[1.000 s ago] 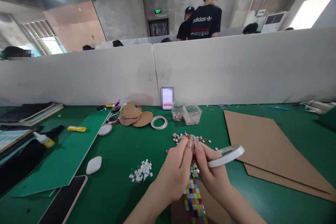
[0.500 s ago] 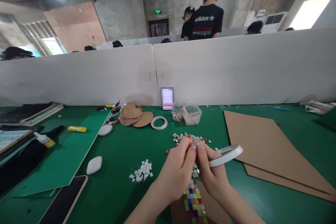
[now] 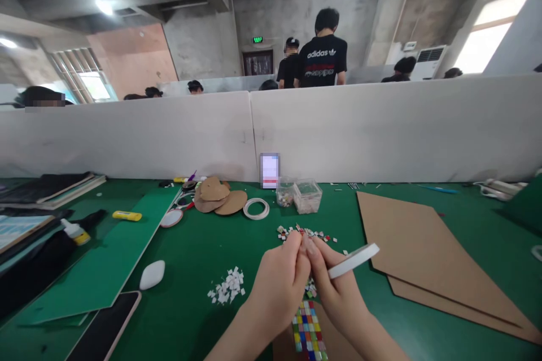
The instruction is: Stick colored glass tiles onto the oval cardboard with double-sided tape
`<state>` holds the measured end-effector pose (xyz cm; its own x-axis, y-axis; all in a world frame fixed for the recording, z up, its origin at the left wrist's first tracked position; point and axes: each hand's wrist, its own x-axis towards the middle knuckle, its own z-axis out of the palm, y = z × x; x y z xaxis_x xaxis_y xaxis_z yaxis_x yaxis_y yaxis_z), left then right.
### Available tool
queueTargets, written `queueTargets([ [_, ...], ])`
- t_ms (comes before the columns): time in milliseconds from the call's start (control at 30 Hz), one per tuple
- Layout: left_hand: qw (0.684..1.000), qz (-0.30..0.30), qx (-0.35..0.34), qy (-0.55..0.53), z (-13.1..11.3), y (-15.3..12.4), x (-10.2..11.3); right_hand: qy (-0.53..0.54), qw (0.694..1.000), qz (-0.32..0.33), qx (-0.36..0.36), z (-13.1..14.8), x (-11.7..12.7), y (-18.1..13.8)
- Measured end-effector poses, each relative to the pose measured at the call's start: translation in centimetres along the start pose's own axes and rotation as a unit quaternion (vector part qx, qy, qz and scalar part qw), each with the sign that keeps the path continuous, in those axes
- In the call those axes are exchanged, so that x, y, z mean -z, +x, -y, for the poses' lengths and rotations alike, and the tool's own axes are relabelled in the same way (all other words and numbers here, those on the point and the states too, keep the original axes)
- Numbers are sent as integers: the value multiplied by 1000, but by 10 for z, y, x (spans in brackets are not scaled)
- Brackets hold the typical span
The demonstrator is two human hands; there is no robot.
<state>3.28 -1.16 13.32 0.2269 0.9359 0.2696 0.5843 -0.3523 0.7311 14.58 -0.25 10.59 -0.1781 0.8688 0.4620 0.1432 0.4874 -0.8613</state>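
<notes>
My left hand [image 3: 279, 271] and my right hand [image 3: 339, 287] meet fingertip to fingertip above the green table. A roll of white tape [image 3: 354, 260] sits in my right hand, tilted and sticking out to the right. The left thumb and fingers are pinched together; whatever lies between them is too small or hidden. Below the hands, rows of colourful mosaic tiles [image 3: 308, 330] lie on a brown cardboard piece [image 3: 334, 338], partly covered by my wrists. Just beyond my fingers spreads a heap of loose mosaic tiles [image 3: 292, 232].
Left of my hands lie small white scraps [image 3: 228, 286], a white case [image 3: 152, 274] and a dark phone [image 3: 105, 327]. Clear plastic boxes [image 3: 307, 196] and a white ring [image 3: 256, 208] stand farther back. Cardboard sheets [image 3: 423, 254] cover the right. A white partition [image 3: 381, 130] closes off the back.
The view has tipped upward, so the table things sit lower in the picture. My hands stay together, and the tape roll has turned to show its edge more.
</notes>
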Motion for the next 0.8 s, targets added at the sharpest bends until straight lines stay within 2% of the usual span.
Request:
queueTargets([
  [200,1000,-25,-12,-8,-6,-5,-2,-35,998,-16,49,8,0,-5],
  [433,999,-33,7,-33,-5,-4,-2,-93,989,-50,107,1,-1,-8],
  [500,998,-40,17,-53,-6,-5,-5,-113,986,-58,106,-1,0,-9],
  [667,980,-87,64,-170,-12,-13,-19,-121,978,-132,104,0,3,-14],
  [800,981,-83,49,-167,-12,-13,-22,-54,990,-121,38,4,3,-14],
])
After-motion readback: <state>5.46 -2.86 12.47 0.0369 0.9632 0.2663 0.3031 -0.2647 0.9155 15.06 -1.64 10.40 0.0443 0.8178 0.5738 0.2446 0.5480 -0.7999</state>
